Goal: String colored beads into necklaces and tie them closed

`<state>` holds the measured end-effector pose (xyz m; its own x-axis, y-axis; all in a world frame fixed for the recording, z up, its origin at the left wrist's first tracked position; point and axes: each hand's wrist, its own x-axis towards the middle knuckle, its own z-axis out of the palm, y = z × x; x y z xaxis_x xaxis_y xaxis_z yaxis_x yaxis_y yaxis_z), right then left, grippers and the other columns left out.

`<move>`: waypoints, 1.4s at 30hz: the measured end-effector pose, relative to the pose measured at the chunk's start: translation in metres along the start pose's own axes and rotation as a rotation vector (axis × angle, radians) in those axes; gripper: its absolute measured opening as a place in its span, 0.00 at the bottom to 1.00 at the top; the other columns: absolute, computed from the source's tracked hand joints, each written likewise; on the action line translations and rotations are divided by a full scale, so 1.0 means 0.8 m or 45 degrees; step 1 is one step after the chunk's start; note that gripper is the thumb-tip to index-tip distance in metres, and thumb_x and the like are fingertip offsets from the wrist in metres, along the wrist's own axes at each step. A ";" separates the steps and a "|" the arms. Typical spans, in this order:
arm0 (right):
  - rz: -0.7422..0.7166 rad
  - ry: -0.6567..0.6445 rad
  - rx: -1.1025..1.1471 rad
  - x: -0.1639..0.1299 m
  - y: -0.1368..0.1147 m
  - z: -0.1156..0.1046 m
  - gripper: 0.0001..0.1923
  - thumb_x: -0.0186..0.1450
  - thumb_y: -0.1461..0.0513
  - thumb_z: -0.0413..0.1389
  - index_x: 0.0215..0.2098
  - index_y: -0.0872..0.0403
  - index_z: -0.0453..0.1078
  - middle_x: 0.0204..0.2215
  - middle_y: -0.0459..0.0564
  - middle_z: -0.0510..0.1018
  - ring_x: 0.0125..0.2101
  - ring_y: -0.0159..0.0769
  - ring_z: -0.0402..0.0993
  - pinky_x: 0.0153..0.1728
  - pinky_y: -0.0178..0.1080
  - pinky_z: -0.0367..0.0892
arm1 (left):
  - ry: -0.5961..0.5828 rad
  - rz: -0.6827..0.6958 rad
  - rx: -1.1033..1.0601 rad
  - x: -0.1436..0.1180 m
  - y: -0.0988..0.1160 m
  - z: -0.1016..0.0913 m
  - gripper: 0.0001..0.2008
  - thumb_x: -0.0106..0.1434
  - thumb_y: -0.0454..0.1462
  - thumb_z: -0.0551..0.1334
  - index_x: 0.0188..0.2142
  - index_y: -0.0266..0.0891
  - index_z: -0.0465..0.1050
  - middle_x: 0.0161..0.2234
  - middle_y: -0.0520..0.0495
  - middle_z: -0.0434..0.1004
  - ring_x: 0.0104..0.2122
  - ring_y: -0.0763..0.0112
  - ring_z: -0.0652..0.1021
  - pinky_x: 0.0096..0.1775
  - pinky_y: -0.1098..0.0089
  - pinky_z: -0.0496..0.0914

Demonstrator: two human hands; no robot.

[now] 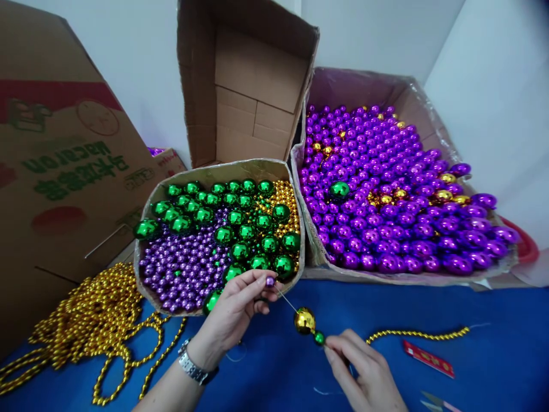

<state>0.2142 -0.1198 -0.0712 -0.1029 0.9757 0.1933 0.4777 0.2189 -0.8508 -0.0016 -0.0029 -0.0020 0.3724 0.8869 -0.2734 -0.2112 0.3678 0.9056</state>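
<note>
My left hand [240, 309] pinches a small purple bead [270, 281] at the tip of a thin needle or wire [285, 299], just in front of the small box. On that wire sit a large gold ball [304, 320] and a small green bead [319, 338]. My right hand [364, 372] holds the strand right below the green bead. A string of small gold beads [418, 335] trails to the right on the blue cloth [274, 366].
A small cardboard box [221, 171] holds green balls, small purple and gold beads. A large box [433, 114] at right is full of purple balls. A pile of gold bead strands [98, 320] lies at left. A red tag [428, 359] and scissors [437, 402] lie at lower right.
</note>
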 end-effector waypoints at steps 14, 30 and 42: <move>0.096 -0.034 -0.126 -0.009 0.027 0.012 0.05 0.69 0.60 0.46 0.38 0.49 0.62 0.28 0.44 0.72 0.27 0.31 0.71 0.29 0.31 0.65 | -0.109 0.093 0.544 -0.013 -0.030 0.020 0.12 0.60 0.40 0.63 0.41 0.38 0.71 0.34 0.45 0.77 0.33 0.68 0.75 0.30 0.73 0.69; -0.034 -0.082 -0.108 0.015 0.016 0.022 0.13 0.71 0.62 0.40 0.37 0.51 0.65 0.28 0.45 0.75 0.26 0.29 0.74 0.28 0.28 0.68 | -0.071 0.854 1.344 -0.030 -0.005 0.004 0.09 0.61 0.32 0.60 0.41 0.42 0.75 0.40 0.42 0.77 0.40 0.61 0.75 0.42 0.64 0.69; 0.041 -0.312 -0.621 0.022 0.027 0.041 0.08 0.69 0.62 0.48 0.39 0.53 0.68 0.35 0.50 0.75 0.35 0.34 0.73 0.36 0.34 0.66 | 0.144 0.872 1.559 -0.043 -0.031 -0.024 0.10 0.60 0.34 0.61 0.41 0.42 0.76 0.41 0.42 0.78 0.42 0.58 0.74 0.46 0.61 0.67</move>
<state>0.1945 -0.0976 -0.1023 -0.2537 0.9673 0.0015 0.8274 0.2178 -0.5177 -0.0268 -0.0373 -0.0210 0.4314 0.8274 0.3597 0.6130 -0.5613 0.5560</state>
